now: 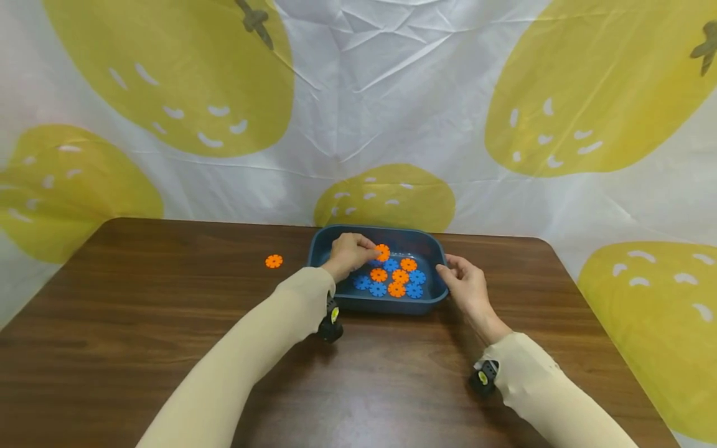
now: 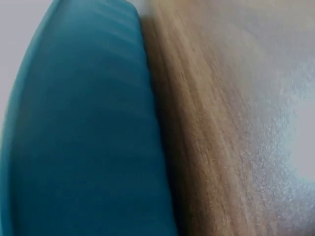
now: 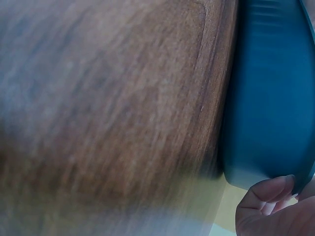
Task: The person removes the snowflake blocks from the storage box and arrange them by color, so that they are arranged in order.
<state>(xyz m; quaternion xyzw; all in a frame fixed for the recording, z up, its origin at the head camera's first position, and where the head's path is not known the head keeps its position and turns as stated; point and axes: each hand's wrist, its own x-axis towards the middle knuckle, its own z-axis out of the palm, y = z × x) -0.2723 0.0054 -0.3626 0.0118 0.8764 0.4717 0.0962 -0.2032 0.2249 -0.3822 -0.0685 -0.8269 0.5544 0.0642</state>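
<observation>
Over the dark blue-grey plastic bin (image 1: 358,305), my left hand (image 1: 348,254) pinches an orange toothed disc (image 1: 383,251) between thumb and fingers. Below it, several loose orange discs (image 1: 396,289) and blue discs (image 1: 378,289) of the same notched kind lie on the bin's floor. My right hand (image 1: 466,283) grips the bin's right end, thumb at the rim; the right wrist view shows the thumb and curled fingers (image 3: 266,199) at the bin's corner. In the left wrist view only the bin's outer wall (image 2: 88,123) and the table appear, with the left hand out of sight.
One orange disc (image 1: 274,261) lies alone on the brown wooden table (image 1: 185,298), left of the bin. Behind the table's back edge hangs a white cloth (image 1: 386,112) printed with large yellow fruit. The bin stands near that edge.
</observation>
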